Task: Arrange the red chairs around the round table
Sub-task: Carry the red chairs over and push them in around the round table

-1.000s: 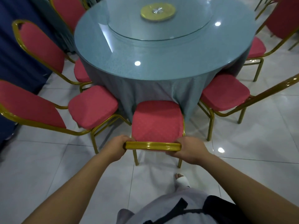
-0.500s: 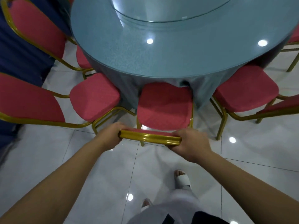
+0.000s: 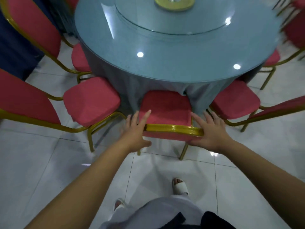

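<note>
Between the two hands stands a red-cushioned chair with a gold tubular metal frame (image 3: 165, 108). Its seat front is tucked against the hanging blue-grey cloth (image 3: 132, 90) of the round, glass-topped worktop (image 3: 181, 63) just beyond the fingertips. The left hand (image 3: 135, 129) lies at the left end of the chair's gold top rail (image 3: 173, 128) and the right hand (image 3: 209, 131) at the right end. Neither hand grasps: on both the fingers are straight and spread, reaching forward past the rail, with the palms at the rail ends. Whether they press on the rail or only brush it cannot be told.

Outside the left hand sits a matching left chair (image 3: 90, 100), and outside the right hand a matching right chair (image 3: 234, 98). Both seats are near the central seat but apart from it.

Handling, by judgement: the tube frame is stiff and will move as one piece. The chair looks light enough to slide on the glossy white tiled floor (image 3: 66, 162), where its feet should glide easily. The padded seat and back are soft and give poor purchase. The rail is smooth and may slip under flat palms.

The best hold is the top rail, one hand at each end. This steers the chair straight and keeps it off its neighbours.
</note>
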`<state>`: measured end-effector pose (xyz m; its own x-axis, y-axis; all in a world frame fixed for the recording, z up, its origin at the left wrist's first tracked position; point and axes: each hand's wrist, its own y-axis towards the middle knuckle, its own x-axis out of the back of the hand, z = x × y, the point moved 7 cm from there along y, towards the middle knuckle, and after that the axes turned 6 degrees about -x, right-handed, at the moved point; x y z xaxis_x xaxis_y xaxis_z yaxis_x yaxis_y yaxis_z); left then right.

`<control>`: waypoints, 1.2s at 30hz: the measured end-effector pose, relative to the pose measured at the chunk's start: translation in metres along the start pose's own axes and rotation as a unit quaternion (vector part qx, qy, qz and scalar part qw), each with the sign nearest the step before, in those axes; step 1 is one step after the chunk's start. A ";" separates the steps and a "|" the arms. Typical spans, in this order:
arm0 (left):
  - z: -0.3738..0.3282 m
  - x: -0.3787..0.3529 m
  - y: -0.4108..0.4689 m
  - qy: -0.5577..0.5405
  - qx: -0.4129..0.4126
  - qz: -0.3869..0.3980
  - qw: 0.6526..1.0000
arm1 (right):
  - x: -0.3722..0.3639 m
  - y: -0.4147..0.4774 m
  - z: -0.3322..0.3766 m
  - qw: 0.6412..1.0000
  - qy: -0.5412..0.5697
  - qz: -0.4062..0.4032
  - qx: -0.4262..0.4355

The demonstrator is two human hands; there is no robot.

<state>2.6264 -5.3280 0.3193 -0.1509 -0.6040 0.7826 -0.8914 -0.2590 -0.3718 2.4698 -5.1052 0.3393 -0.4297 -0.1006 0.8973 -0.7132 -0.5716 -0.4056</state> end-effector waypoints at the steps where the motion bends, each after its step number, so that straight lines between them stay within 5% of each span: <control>1: 0.007 0.005 -0.018 0.001 -0.013 -0.003 1.000 | 0.008 -0.012 0.028 0.999 0.001 -0.044 0.032; 6: 0.110 0.024 -0.130 -0.106 0.009 -0.051 0.993 | -0.002 -0.058 0.230 0.973 0.100 -0.074 0.193; 15: 0.326 0.118 -0.276 -0.171 0.152 -0.233 0.945 | -0.060 -0.063 0.463 0.953 0.173 0.009 0.248; 23: 0.463 0.200 -0.310 -0.129 0.246 -0.266 0.923 | -0.066 0.042 0.661 0.932 0.187 0.062 0.306; 31: 0.587 0.322 -0.312 -0.116 0.274 -0.236 0.925 | -0.051 0.192 0.879 0.911 0.306 0.081 0.264; 36: 0.656 0.380 -0.290 -0.118 0.275 -0.251 0.921 | -0.051 0.240 0.921 0.967 0.196 -0.024 0.162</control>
<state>3.1081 -5.9768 0.3966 0.3762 -0.4334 0.8190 -0.4631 -0.8535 -0.2389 2.8307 -5.9867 0.3560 -0.6221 0.2122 0.7536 -0.5544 -0.7991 -0.2327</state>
